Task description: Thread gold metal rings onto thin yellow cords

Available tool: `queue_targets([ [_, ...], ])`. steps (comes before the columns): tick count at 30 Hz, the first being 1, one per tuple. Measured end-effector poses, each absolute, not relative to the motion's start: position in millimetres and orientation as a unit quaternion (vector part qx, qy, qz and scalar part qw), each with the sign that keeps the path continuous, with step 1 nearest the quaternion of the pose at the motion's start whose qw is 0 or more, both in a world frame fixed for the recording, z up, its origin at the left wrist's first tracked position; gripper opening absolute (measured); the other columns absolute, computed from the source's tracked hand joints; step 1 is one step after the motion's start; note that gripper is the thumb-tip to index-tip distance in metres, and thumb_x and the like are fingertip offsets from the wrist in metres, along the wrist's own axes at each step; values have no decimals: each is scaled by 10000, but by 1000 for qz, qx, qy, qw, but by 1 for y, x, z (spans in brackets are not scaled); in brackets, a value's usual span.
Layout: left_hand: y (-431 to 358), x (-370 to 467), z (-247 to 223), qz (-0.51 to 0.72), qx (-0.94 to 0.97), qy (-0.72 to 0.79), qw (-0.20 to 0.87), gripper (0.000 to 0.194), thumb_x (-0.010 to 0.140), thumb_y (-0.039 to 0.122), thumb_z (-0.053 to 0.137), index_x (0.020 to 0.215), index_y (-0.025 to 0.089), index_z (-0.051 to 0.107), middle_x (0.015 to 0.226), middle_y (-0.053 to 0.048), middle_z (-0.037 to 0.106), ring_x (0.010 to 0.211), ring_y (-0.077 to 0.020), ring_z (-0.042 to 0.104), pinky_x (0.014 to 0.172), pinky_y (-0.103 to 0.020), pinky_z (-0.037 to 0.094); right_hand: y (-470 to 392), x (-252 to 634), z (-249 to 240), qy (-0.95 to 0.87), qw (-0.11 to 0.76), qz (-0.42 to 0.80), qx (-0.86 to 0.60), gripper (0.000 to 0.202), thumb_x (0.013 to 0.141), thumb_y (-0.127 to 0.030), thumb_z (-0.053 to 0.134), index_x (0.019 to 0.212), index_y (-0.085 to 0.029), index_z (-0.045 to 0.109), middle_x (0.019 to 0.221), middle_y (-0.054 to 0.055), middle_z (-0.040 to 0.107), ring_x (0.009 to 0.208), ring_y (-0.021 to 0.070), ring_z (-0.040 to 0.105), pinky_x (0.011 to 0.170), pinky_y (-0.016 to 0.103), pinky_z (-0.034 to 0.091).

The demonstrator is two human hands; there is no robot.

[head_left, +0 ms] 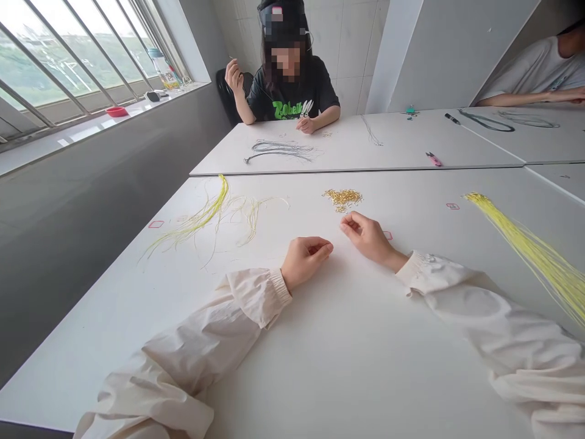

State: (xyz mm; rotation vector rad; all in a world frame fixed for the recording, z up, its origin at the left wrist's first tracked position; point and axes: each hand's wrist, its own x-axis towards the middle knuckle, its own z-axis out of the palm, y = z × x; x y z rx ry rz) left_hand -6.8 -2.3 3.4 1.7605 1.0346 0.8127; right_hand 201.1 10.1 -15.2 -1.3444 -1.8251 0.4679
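On the white surface (347, 353), gold-coloured metal findings (343, 197) lie piled at the wearer's twelve o'clock, yellow threads (221, 196) at eleven, a yellow bundle (532, 250) at two. Left hand (305, 259) and right hand (368, 238) pinch narrowly; whether either grip holds anything cannot be told.

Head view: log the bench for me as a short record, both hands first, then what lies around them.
Left hand: fingers curled, thumb to forefinger; anything held is too fine to see
Right hand: fingers curled too, on the near side of the gold pile
Gold pile: many small pieces, heaped loosely
Yellow strands: fanned out, left of both hands
Yellow bundle: right side, running off the picture's edge
Far table: dark strands, pink snips
Person opposite: one hand raised
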Motion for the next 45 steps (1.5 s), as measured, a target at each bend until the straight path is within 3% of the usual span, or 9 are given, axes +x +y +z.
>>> queue_targets([
  [6, -2, -6, 2, 325, 712, 416, 463, 267, 830, 396, 623, 768, 155, 722, 657, -32, 652, 584, -132, 543, 543, -239, 436, 60, 245, -28, -681, 375, 65, -626, 290, 864, -217, 495, 1028, -151, 725, 957, 141, 585, 898, 270, 554, 901, 463, 401],
  [13, -3, -7, -1, 343, 688, 424, 479, 253, 834, 386, 634, 807, 151, 723, 671, -35, 667, 623, -141, 578, 605, -254, 476, 31, 232, -30, -744, 284, -52, -603, 295, 891, -157, 452, 954, -167, 740, 954, 130, 607, 941, 265, 555, 847, 419, 352],
  [19, -2, -7, -1, 365, 665, 428, 492, 277, 834, 412, 636, 783, 151, 715, 670, -35, 655, 606, -136, 563, 582, -252, 454, -22, 204, -20, -760, 339, 66, -551, 160, 909, -220, 528, 833, -205, 668, 858, 43, 648, 748, 179, 569, 804, 369, 379],
  [24, -1, -6, 0, 378, 640, 438, 506, 278, 816, 420, 658, 790, 150, 721, 654, -29, 647, 588, -131, 555, 562, -248, 443, -16, 203, -12, -699, 407, 224, -544, 110, 874, -285, 600, 873, -213, 683, 867, 36, 651, 708, 166, 553, 740, 341, 447],
  [29, -2, -6, 1, 376, 640, 435, 510, 272, 821, 408, 658, 775, 147, 717, 649, -21, 636, 574, -116, 533, 562, -243, 434, -11, 212, 0, -719, 332, 312, -525, 125, 864, -326, 623, 861, -234, 707, 877, 24, 666, 716, 158, 544, 677, 312, 424],
  [35, -2, -6, 1, 370, 655, 429, 500, 275, 828, 413, 644, 767, 153, 708, 656, -23, 642, 573, -121, 526, 557, -244, 433, -18, 211, 6, -774, 274, 268, -504, 111, 864, -339, 650, 809, -256, 699, 868, 6, 656, 738, 154, 533, 818, 349, 388],
  [39, -3, -6, 0, 366, 666, 426, 491, 270, 833, 402, 639, 777, 149, 714, 653, -24, 646, 564, -119, 521, 562, -244, 435, -16, 208, 3, -808, 255, 252, -467, 150, 921, -291, 568, 816, -225, 652, 811, -2, 632, 723, 145, 535, 927, 384, 341],
  [45, -4, -6, -1, 355, 696, 424, 458, 264, 835, 374, 632, 783, 138, 737, 639, -19, 643, 573, -118, 521, 566, -241, 417, -22, 204, -3, -828, 278, 216, -437, 148, 961, -205, 468, 860, -203, 575, 823, 11, 606, 741, 149, 539, 903, 373, 344],
])
